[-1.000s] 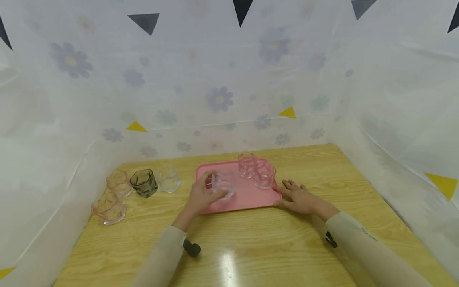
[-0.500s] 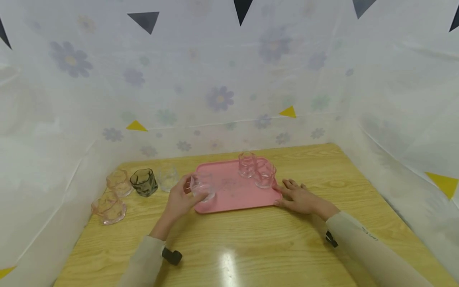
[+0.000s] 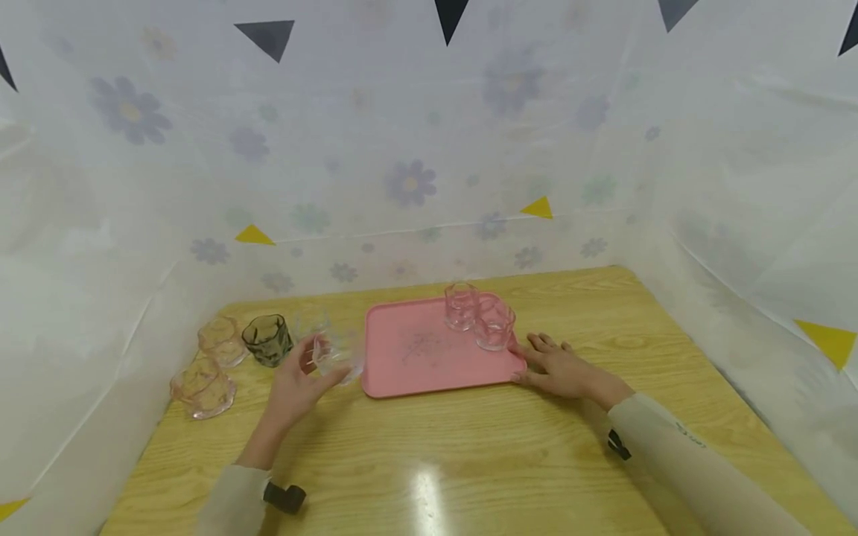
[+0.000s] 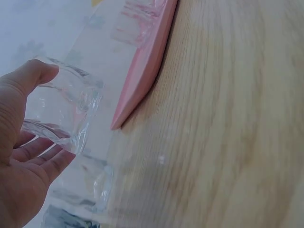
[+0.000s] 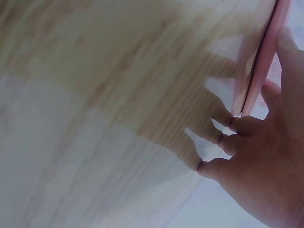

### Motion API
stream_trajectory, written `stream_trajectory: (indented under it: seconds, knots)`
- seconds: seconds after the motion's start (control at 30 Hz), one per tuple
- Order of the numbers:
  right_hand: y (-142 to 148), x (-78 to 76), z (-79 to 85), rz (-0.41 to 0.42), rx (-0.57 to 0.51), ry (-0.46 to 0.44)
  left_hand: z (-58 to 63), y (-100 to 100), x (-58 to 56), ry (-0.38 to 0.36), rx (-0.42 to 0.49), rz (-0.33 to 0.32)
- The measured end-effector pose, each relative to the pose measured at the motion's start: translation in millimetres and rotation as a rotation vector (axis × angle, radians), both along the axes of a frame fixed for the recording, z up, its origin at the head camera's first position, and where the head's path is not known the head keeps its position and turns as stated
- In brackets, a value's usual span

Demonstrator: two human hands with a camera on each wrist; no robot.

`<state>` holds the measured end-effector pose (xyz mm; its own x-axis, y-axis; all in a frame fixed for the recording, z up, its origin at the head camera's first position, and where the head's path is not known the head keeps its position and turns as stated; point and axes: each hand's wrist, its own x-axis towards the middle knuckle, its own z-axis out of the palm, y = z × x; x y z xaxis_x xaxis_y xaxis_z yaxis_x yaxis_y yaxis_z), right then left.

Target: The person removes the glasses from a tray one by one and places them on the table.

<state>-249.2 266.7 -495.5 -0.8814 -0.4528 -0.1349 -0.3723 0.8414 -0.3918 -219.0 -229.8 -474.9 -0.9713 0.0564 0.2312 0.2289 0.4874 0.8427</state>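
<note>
- Sleeves of pale cloth [image 3: 677, 450] extend over a yellow wood-grain surface [image 3: 469, 447].
- Left hand [image 3: 297, 387]: grip grasping a clear faceted glass tumbler [image 3: 340, 361], just left of a pink rectangular tray [image 3: 395, 376].
- Right hand [image 3: 561, 372]: grip released, splayed against the tray's right edge and the surface.
- Two amber-pink glass tumblers [image 3: 206, 391], leftmost, near a smoky grey-green glass tumbler [image 3: 268, 342] and another clear glass tumbler [image 3: 311, 318].
- Two transparent glass tumblers [image 3: 494, 327], side by side at the tray's back right.
- White flower-print sheeting [image 3: 362, 134], behind.
</note>
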Motion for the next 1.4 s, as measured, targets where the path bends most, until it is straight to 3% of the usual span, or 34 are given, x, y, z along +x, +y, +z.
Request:
stream_trajectory:
  seconds: [0.3,0.57,0.73,1.03,1.4]
  knots:
    - [-0.3,-0.8,-0.9,-0.001,0.004,0.002,-4.0,-26.0,15.0,-0.016,-0.042,0.121]
    - [-1.5,0.6,0.3,-0.007,-0.002,-0.016,-5.4,-54.3,25.5,-0.049,-0.046,0.161]
    - [-1.4,0.8,2.3,-0.015,-0.004,-0.027,-5.5,-68.0,25.9,-0.040,-0.025,0.200]
    - [0.4,1.5,1.9,-0.008,-0.003,-0.029,-6.3,-77.0,31.6,-0.057,-0.012,0.253]
    - [1.8,1.6,1.6,-0.005,0.001,-0.026,-9.8,-83.8,30.6,-0.042,-0.020,0.299]
